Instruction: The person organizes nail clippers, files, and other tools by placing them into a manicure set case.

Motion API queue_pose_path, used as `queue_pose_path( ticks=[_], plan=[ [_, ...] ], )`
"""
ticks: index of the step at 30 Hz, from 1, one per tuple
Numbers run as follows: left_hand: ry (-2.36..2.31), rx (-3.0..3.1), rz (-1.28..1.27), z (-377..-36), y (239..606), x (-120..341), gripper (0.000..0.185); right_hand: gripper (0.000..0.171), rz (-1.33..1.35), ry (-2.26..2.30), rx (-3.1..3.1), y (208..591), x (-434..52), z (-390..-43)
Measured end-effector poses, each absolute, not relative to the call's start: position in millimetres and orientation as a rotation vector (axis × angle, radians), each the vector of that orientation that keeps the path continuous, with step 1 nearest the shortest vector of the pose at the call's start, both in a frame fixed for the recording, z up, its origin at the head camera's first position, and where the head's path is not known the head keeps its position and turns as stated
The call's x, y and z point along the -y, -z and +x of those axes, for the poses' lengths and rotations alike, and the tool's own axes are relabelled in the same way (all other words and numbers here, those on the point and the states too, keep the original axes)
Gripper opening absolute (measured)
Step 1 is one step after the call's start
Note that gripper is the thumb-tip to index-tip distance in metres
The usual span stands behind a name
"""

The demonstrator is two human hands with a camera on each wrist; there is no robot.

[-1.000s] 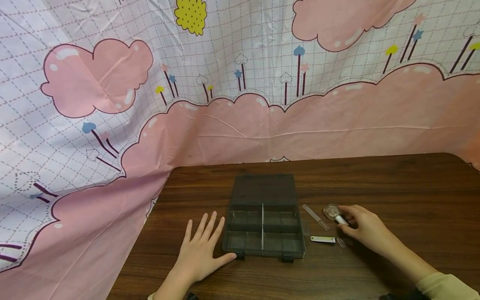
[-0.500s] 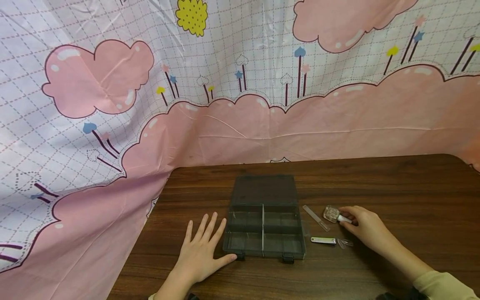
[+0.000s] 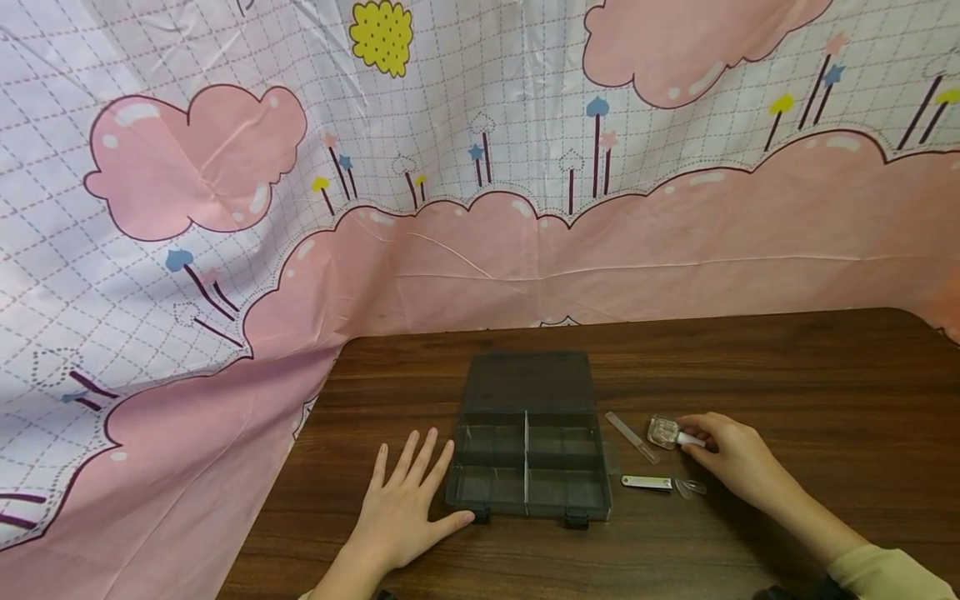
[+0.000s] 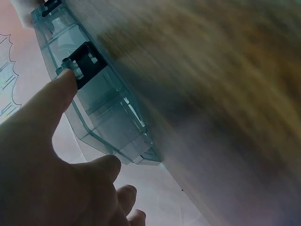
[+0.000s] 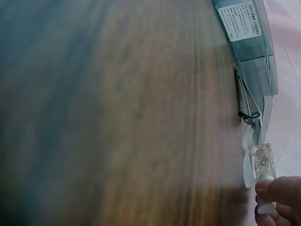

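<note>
With thumb and fingers, my right hand [image 3: 731, 450] pinches the white cap of a small clear nail polish bottle [image 3: 663, 431] holding glittery contents. The bottle [image 5: 263, 161] points away from the fingertips in the right wrist view. Spread out flat, my left hand [image 3: 405, 504] rests on the table beside a grey see-through compartment box [image 3: 527, 483], its thumb touching a black latch [image 4: 87, 63]. The lid [image 3: 528, 382] lies back. Nail clippers [image 3: 647, 482], a clear nail file [image 3: 632, 437] and clear leaf-shaped pieces like false nails [image 3: 688, 487] lie between box and right hand.
All of this is on a dark wooden table [image 3: 787, 367]. A pink and white patterned cloth [image 3: 480, 250] hangs behind its far edge and along the left side. A printed label [image 5: 240, 21] is on the box's side.
The polish bottle has turned in my right fingers, its body dipping slightly nearer and its cap lying more sideways. My left hand has stayed in place.
</note>
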State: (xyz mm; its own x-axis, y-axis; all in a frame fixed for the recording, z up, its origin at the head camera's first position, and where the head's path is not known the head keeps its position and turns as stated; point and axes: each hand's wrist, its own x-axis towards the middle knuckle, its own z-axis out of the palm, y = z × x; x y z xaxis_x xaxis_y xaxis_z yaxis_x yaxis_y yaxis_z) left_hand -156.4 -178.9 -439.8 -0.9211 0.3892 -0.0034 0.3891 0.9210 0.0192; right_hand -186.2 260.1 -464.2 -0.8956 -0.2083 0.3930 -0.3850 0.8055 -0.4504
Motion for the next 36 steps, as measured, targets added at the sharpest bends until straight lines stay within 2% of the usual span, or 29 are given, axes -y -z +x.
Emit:
queue_pose_path(
  ticks=[15,25,36],
  plan=[
    [0.001,-3.075,0.605,-156,441,179,0.094,0.03,0.532,-0.782,2.528,440,-250,-182],
    [-0.001,-3.072,0.612,-157,442,178,0.095,0.034,0.616,-0.906,2.507,410,-219,-169],
    [0.008,-3.076,0.619,-157,442,177,0.095,0.035,0.814,-1.092,2.468,410,-184,-162]
  ],
)
